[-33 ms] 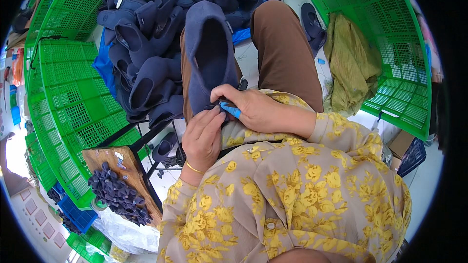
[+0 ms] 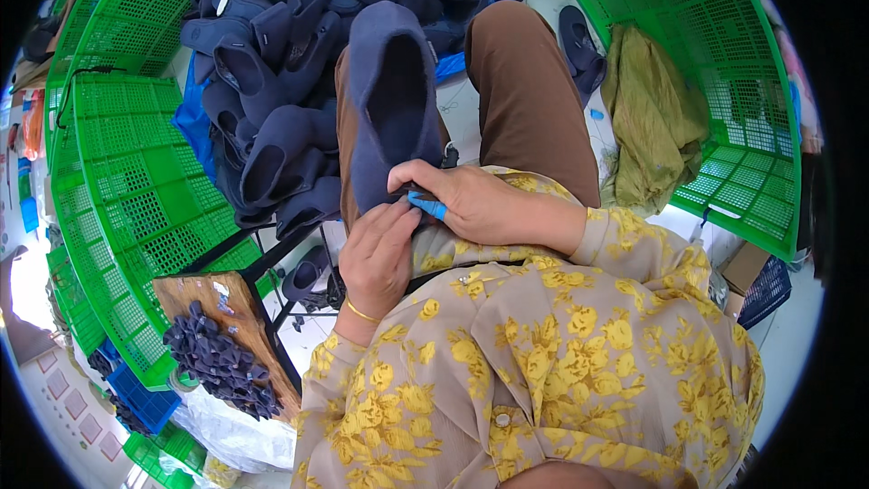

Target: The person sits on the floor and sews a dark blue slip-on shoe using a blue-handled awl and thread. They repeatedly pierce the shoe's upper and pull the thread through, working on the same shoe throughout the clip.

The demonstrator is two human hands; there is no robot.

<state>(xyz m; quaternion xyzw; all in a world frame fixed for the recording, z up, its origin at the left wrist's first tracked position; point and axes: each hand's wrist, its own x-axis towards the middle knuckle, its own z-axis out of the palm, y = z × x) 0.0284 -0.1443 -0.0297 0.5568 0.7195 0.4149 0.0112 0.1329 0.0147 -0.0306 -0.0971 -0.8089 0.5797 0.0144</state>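
Note:
A navy felt slip-on shoe point(image 2: 369, 149) rests upright along my left thigh, its opening facing up. My left hand point(image 2: 376, 254) pinches the shoe's near end, fingertips pressed together at its edge. Opposite it, my right hand point(image 2: 480, 204) is closed at the same spot, thumb bent over the edge, with blue tape point(image 2: 428, 206) wrapped round a finger. Something thin and dark sits between the right thumb and finger; its kind is too small to tell. A small dark piece with a pale tip point(image 2: 451, 154) shows just beyond the right hand.
Many similar shoes point(image 2: 272, 163) lie heaped on blue sheeting ahead. Green plastic crates point(image 2: 136, 154) stand at left, and another green crate point(image 2: 751, 145) at right. An olive cloth point(image 2: 652, 118) hangs there. Left of me, a wooden board point(image 2: 181, 294) carries small dark fabric pieces point(image 2: 222, 358).
The shoe has shifted very slightly to the right. Both hands stay at its near end, with only a tiny movement of the fingers.

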